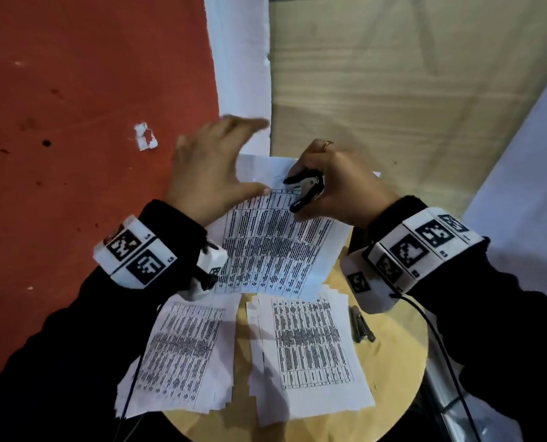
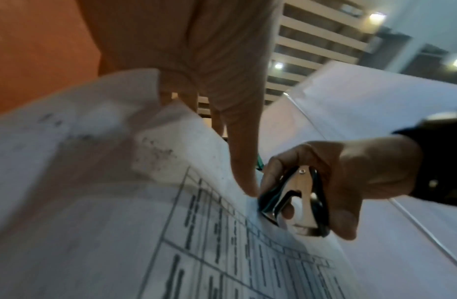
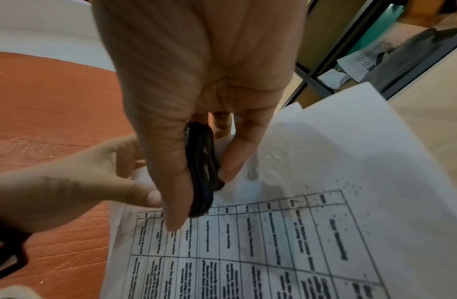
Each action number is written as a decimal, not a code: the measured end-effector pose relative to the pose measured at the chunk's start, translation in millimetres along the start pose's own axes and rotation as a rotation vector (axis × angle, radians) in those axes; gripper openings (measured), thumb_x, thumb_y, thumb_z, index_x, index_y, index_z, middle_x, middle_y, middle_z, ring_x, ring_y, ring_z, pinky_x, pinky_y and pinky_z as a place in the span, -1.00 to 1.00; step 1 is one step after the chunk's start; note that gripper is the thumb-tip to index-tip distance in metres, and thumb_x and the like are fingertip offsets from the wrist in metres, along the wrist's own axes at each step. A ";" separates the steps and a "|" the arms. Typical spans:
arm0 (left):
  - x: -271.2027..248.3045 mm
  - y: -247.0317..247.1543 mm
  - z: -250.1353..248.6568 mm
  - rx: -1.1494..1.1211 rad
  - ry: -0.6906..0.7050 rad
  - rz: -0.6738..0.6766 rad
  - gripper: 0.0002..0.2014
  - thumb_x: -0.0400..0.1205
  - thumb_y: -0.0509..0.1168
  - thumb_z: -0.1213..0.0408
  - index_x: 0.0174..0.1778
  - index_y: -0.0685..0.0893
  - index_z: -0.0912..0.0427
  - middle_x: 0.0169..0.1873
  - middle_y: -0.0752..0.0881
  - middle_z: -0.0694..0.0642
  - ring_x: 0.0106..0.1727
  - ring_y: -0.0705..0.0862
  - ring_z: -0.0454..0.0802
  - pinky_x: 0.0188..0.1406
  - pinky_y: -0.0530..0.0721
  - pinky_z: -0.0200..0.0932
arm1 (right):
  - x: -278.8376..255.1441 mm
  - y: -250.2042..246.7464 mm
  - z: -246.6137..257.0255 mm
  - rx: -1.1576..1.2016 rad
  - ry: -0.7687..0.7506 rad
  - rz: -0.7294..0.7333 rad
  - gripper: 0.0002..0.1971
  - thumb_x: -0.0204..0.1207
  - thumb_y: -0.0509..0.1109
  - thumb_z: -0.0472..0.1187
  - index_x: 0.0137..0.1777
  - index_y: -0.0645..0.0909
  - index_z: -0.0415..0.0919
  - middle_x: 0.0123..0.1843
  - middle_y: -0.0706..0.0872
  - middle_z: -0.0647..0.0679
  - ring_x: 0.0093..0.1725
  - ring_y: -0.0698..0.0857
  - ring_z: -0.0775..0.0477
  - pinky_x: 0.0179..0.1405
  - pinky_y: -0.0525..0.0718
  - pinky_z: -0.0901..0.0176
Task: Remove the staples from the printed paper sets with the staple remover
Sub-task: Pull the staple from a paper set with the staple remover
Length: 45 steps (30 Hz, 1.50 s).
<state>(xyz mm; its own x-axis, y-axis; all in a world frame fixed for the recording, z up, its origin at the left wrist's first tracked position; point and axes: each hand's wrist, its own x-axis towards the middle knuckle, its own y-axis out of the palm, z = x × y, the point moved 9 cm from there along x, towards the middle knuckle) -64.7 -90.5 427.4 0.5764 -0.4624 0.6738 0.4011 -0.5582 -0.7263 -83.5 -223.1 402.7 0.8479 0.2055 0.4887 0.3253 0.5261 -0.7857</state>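
A stapled paper set (image 1: 275, 247) printed with a table is held tilted over the far edge of the round wooden table (image 1: 396, 362). My left hand (image 1: 246, 157) holds its top left corner, thumb (image 2: 243, 161) pressing on the front and the fingers behind the sheet. My right hand (image 1: 300, 196) grips the black and metal staple remover (image 1: 310, 189) between thumb and fingers. The remover's jaws (image 2: 296, 202) sit on the paper's top margin, just beside my left thumb. The staple itself is hidden. The right wrist view shows the remover (image 3: 201, 172) squeezed over the paper set (image 3: 299, 222).
Two more printed stacks lie on the table, one front left (image 1: 182, 355) and one front centre (image 1: 310, 352). A small metal tool (image 1: 363, 325) lies at the right of them. Red floor (image 1: 74, 122) with a white scrap (image 1: 145, 137) lies to the left, and beige board (image 1: 393, 74) beyond.
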 end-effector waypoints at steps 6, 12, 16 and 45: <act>9.9 17.9 0.7 -0.082 -0.074 0.167 -0.52 0.30 0.36 -0.22 -0.28 0.75 0.19 -0.48 0.68 0.18 -0.37 0.63 0.18 -0.35 0.44 -0.10 | -8.8 -6.3 9.3 0.066 -0.037 -0.056 -0.48 0.00 0.73 -0.29 0.02 0.73 -0.25 -0.05 0.51 0.02 -0.05 0.61 -0.07 -0.05 0.59 0.04; 7.5 27.2 3.3 -0.349 -0.129 0.277 -0.46 0.18 0.42 -0.21 -0.35 0.74 0.30 -0.51 0.63 0.29 -0.51 0.44 -0.05 -0.51 0.33 -0.16 | -36.2 -25.3 33.8 -0.175 -0.273 -0.455 -0.67 0.22 0.56 -0.20 0.00 0.72 -0.24 0.16 0.67 -0.20 -0.08 0.64 -0.10 -0.35 0.68 0.02; 5.2 28.7 -3.8 -0.491 -0.141 0.347 -0.53 0.19 0.52 -0.07 -0.32 0.77 0.33 -0.50 0.55 0.13 -0.48 0.40 -0.17 -0.54 0.29 -0.28 | -42.6 -16.9 43.1 -0.273 -0.406 -0.480 -0.72 0.28 0.52 -0.30 0.02 0.72 -0.27 0.06 0.75 -0.17 -0.02 0.69 -0.25 -0.32 0.71 -0.03; 6.5 28.0 -22.8 -0.565 -0.149 0.533 -0.79 0.07 0.52 -0.03 -0.52 0.73 -0.04 -0.48 0.60 0.07 -0.43 0.51 -0.17 -0.38 0.42 -0.20 | -37.6 -13.2 62.1 -0.388 -0.544 -0.342 -0.91 0.34 0.40 -0.37 -0.18 0.70 -0.32 -0.16 0.74 -0.19 -0.20 0.67 -0.27 -0.55 0.65 0.00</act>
<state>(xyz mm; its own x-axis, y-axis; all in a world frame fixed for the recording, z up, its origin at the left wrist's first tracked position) -66.0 -124.8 414.5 0.6942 -0.6914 0.2001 -0.3555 -0.5711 -0.7400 -145.7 -186.5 418.2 0.3792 0.5147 0.7690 0.7432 0.3257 -0.5845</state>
